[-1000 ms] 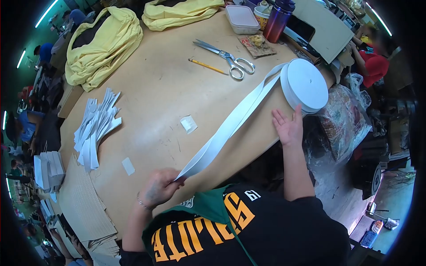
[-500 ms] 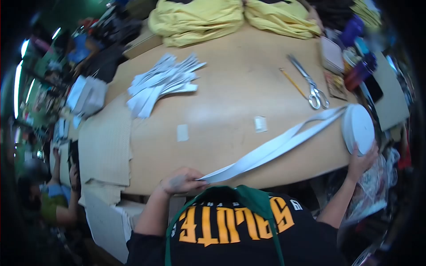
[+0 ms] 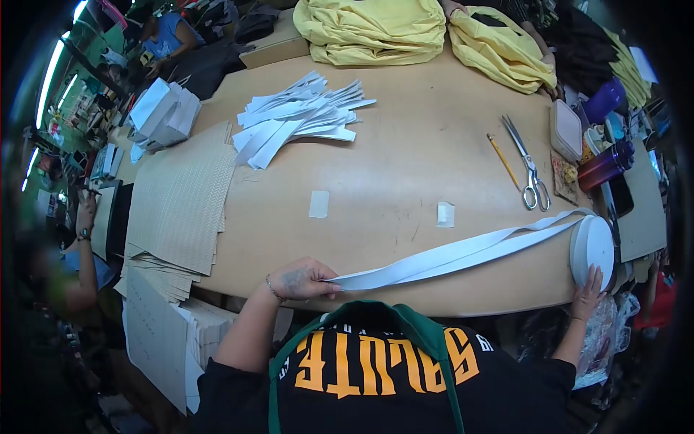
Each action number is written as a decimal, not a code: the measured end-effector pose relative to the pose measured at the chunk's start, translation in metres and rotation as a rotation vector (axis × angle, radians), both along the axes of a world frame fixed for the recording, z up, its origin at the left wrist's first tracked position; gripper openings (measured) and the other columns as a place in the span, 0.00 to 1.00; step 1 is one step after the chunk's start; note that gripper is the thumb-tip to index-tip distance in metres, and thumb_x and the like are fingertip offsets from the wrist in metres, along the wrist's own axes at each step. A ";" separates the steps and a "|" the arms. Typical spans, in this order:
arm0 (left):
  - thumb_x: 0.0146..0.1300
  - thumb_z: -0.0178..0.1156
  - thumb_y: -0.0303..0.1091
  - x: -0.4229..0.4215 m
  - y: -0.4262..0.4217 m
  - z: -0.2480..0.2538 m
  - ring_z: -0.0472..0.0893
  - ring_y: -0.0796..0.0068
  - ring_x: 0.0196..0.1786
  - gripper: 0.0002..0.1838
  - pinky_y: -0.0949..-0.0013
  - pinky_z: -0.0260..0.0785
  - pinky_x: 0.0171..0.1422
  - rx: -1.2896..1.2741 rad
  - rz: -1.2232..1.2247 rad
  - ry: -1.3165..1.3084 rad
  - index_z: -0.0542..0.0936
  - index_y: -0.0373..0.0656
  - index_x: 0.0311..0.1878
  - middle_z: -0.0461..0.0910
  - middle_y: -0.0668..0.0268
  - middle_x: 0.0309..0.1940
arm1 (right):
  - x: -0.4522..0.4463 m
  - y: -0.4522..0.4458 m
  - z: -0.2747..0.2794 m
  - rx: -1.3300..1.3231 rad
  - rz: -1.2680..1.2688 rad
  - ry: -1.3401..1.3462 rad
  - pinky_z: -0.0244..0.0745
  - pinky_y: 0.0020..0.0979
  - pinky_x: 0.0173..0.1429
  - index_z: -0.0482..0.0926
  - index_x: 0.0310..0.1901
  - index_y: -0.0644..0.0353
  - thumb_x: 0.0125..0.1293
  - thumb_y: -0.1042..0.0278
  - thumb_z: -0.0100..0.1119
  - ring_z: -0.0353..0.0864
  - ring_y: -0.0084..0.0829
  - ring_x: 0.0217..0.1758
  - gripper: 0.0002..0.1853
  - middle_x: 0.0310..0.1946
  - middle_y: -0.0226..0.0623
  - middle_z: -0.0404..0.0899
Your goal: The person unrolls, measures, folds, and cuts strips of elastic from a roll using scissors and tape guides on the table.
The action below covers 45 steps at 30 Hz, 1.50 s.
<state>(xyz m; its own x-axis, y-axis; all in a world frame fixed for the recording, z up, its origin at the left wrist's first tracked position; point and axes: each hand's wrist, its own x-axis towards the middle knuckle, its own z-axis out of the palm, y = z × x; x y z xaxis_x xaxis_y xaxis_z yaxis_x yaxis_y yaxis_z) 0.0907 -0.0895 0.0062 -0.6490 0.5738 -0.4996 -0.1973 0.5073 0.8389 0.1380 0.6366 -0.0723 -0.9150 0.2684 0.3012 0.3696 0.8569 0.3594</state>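
Note:
Near the table's front edge, my left hand [image 3: 305, 279] pinches the end of a white elastic band [image 3: 434, 262]. Two lengths of the band run side by side to the right, up to a white roll [image 3: 594, 249] at the table's right edge. My right hand [image 3: 588, 295] rests with spread fingers against the lower face of the roll, not wrapped round it. Scissors [image 3: 531, 170] and a yellow pencil [image 3: 504, 160] lie above the band. A pile of cut white strips [image 3: 296, 119] lies at the upper left of the table.
Yellow fabric bundles [image 3: 372, 32] lie at the back, with another person's hands by the right one. Textured sheets [image 3: 181, 192] are stacked at left. A plastic box [image 3: 566, 130] and a purple bottle [image 3: 606, 166] stand at right. Another person's arm shows at far left.
The view has swung, so the table's things appear shifted. My right hand, earlier off the roll, came to its edge and now lies flat against it. My left hand still pinches the band.

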 end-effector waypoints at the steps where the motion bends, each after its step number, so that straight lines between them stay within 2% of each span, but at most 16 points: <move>1: 0.61 0.58 0.35 -0.001 0.000 0.000 0.74 0.81 0.25 0.10 0.74 0.68 0.36 0.016 0.009 0.000 0.82 0.39 0.32 0.80 0.70 0.21 | -0.013 -0.072 0.045 -0.012 -0.178 -0.142 0.45 0.63 0.68 0.51 0.70 0.41 0.51 0.69 0.59 0.45 0.43 0.75 0.44 0.71 0.34 0.49; 3: 0.60 0.58 0.35 -0.006 0.004 0.010 0.75 0.77 0.24 0.09 0.72 0.69 0.35 -0.052 -0.040 0.103 0.82 0.39 0.31 0.79 0.66 0.20 | -0.030 -0.123 0.068 -0.322 0.438 0.146 0.45 0.55 0.71 0.54 0.69 0.50 0.44 0.74 0.61 0.45 0.48 0.74 0.46 0.70 0.44 0.50; 4: 0.60 0.58 0.34 -0.006 0.007 0.017 0.75 0.75 0.23 0.09 0.71 0.69 0.35 -0.087 -0.068 0.141 0.81 0.39 0.30 0.79 0.65 0.20 | -0.047 -0.184 0.086 -0.436 0.566 0.092 0.47 0.47 0.72 0.57 0.67 0.60 0.43 0.72 0.63 0.47 0.52 0.72 0.45 0.68 0.51 0.53; 6: 0.58 0.59 0.34 -0.015 0.017 0.033 0.78 0.70 0.27 0.07 0.68 0.70 0.37 -0.221 -0.178 0.257 0.82 0.41 0.32 0.81 0.62 0.24 | -0.068 -0.314 0.111 -0.792 0.864 -0.062 0.49 0.48 0.70 0.65 0.61 0.61 0.46 0.66 0.69 0.55 0.51 0.69 0.38 0.63 0.49 0.62; 8: 0.57 0.60 0.33 -0.018 0.029 0.043 0.80 0.65 0.29 0.06 0.66 0.71 0.38 -0.321 -0.272 0.397 0.82 0.42 0.32 0.81 0.60 0.26 | -0.074 -0.427 0.124 -0.841 1.204 -0.263 0.55 0.46 0.66 0.68 0.59 0.58 0.48 0.57 0.70 0.60 0.45 0.67 0.36 0.61 0.47 0.65; 9: 0.56 0.60 0.32 -0.022 0.034 0.049 0.80 0.63 0.29 0.05 0.65 0.71 0.38 -0.359 -0.301 0.492 0.82 0.42 0.32 0.81 0.59 0.27 | -0.076 -0.467 0.121 -0.944 1.227 -0.314 0.56 0.46 0.63 0.68 0.59 0.57 0.53 0.58 0.67 0.67 0.42 0.61 0.32 0.54 0.44 0.72; 13: 0.57 0.59 0.33 -0.039 0.031 0.065 0.80 0.63 0.30 0.07 0.65 0.70 0.38 -0.479 -0.156 0.632 0.82 0.41 0.35 0.81 0.58 0.28 | -0.094 -0.505 0.092 -1.133 1.159 -0.339 0.67 0.43 0.52 0.78 0.46 0.56 0.58 0.61 0.60 0.76 0.45 0.39 0.15 0.30 0.43 0.77; 14: 0.57 0.60 0.32 -0.040 0.025 0.065 0.80 0.65 0.30 0.07 0.66 0.70 0.38 -0.387 -0.056 0.636 0.82 0.41 0.36 0.81 0.58 0.27 | -0.097 -0.505 0.089 -1.166 1.150 -0.334 0.70 0.42 0.49 0.79 0.42 0.58 0.58 0.62 0.60 0.76 0.46 0.35 0.12 0.25 0.44 0.77; 15: 0.57 0.60 0.32 -0.040 0.020 0.064 0.80 0.67 0.31 0.08 0.67 0.70 0.38 -0.294 0.042 0.639 0.81 0.40 0.38 0.80 0.58 0.27 | -0.101 -0.504 0.087 -1.213 1.143 -0.273 0.73 0.34 0.40 0.81 0.36 0.62 0.60 0.65 0.59 0.78 0.39 0.30 0.09 0.23 0.43 0.77; 18: 0.60 0.59 0.28 -0.035 0.010 0.059 0.79 0.77 0.34 0.08 0.73 0.70 0.40 0.085 0.316 0.534 0.80 0.37 0.41 0.81 0.63 0.30 | -0.108 -0.494 0.100 -1.615 0.778 -0.507 0.71 0.29 0.39 0.80 0.37 0.64 0.62 0.67 0.59 0.76 0.28 0.29 0.09 0.24 0.38 0.78; 20: 0.61 0.58 0.26 -0.033 0.009 0.038 0.78 0.79 0.35 0.07 0.75 0.70 0.41 0.451 0.498 0.384 0.80 0.36 0.41 0.81 0.66 0.32 | -0.114 -0.489 0.105 -1.700 0.731 -0.568 0.69 0.25 0.37 0.79 0.37 0.65 0.62 0.68 0.59 0.73 0.20 0.30 0.09 0.26 0.31 0.78; 23: 0.63 0.56 0.26 -0.030 0.021 0.030 0.77 0.81 0.35 0.07 0.78 0.70 0.42 0.534 0.539 0.413 0.79 0.35 0.42 0.80 0.67 0.33 | -0.117 -0.486 0.109 -1.731 0.687 -0.592 0.69 0.24 0.37 0.79 0.36 0.66 0.61 0.68 0.61 0.73 0.19 0.31 0.09 0.26 0.30 0.78; 32: 0.65 0.57 0.32 -0.037 0.047 0.032 0.77 0.82 0.34 0.09 0.78 0.69 0.41 0.555 0.792 0.334 0.79 0.36 0.43 0.80 0.68 0.32 | -0.121 -0.488 0.114 -1.760 0.762 -0.462 0.70 0.24 0.38 0.79 0.37 0.66 0.59 0.67 0.63 0.73 0.20 0.32 0.10 0.28 0.31 0.78; 34: 0.65 0.57 0.33 -0.037 0.050 0.028 0.76 0.83 0.33 0.10 0.78 0.69 0.41 0.573 0.775 0.307 0.79 0.36 0.43 0.80 0.68 0.32 | -0.120 -0.492 0.116 -1.725 0.863 -0.367 0.70 0.25 0.38 0.79 0.37 0.66 0.60 0.66 0.62 0.74 0.21 0.32 0.11 0.28 0.31 0.78; 41: 0.64 0.58 0.33 -0.035 0.049 0.024 0.77 0.82 0.34 0.11 0.78 0.70 0.43 0.513 0.761 0.178 0.79 0.35 0.43 0.80 0.67 0.33 | -0.115 -0.497 0.111 -1.573 0.759 -0.364 0.70 0.26 0.35 0.79 0.36 0.65 0.65 0.61 0.56 0.76 0.26 0.29 0.13 0.25 0.38 0.78; 45: 0.64 0.59 0.31 -0.037 0.053 0.015 0.77 0.82 0.35 0.10 0.78 0.70 0.45 0.528 0.868 0.433 0.79 0.33 0.42 0.80 0.67 0.31 | -0.114 -0.498 0.111 -1.541 0.763 -0.366 0.70 0.28 0.35 0.79 0.36 0.65 0.64 0.61 0.56 0.76 0.28 0.28 0.13 0.25 0.40 0.77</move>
<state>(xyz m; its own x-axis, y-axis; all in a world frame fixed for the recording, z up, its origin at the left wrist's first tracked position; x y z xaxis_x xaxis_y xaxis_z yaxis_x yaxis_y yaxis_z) 0.0539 -0.0365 0.0210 -0.9953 -0.0873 0.0408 0.0499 -0.1042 0.9933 0.0242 0.1387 0.0385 -0.9176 -0.3969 -0.0229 -0.1474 0.3930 -0.9076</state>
